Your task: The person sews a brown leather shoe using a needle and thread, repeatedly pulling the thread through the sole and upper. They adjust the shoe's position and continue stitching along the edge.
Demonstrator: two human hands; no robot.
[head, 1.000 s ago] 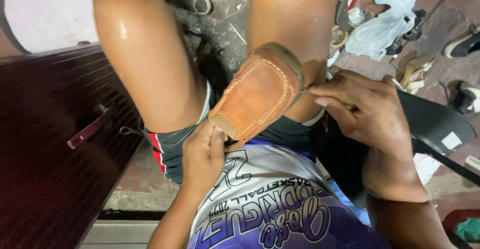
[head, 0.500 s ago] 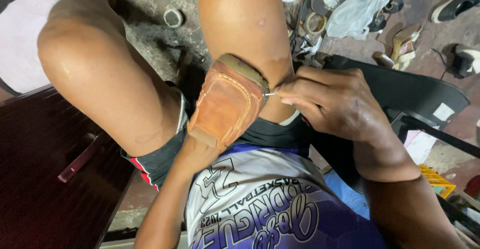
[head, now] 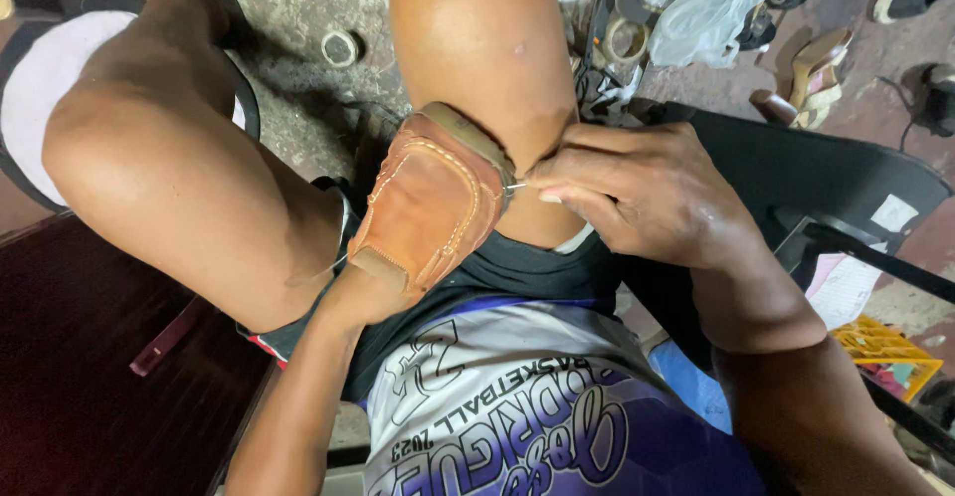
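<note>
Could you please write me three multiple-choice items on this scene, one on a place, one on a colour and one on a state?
1. Where does the shoe sit?
A. between the person's knees
B. on the floor by the plastic bag
C. on the dark wooden table

2. What colour is the shoe's upper?
A. black
B. tan brown
C. white

3. What is the right hand doing?
A. lying flat and open on the thigh
B. pinching a thin needle at the shoe's edge
C. holding a hammer

Answers:
1 A, the shoe is wedged between the bare legs, with the left hand inside it.
2 B, the leather is tan with pale stitching.
3 B, the fingers close on the needle beside the sole.
</note>
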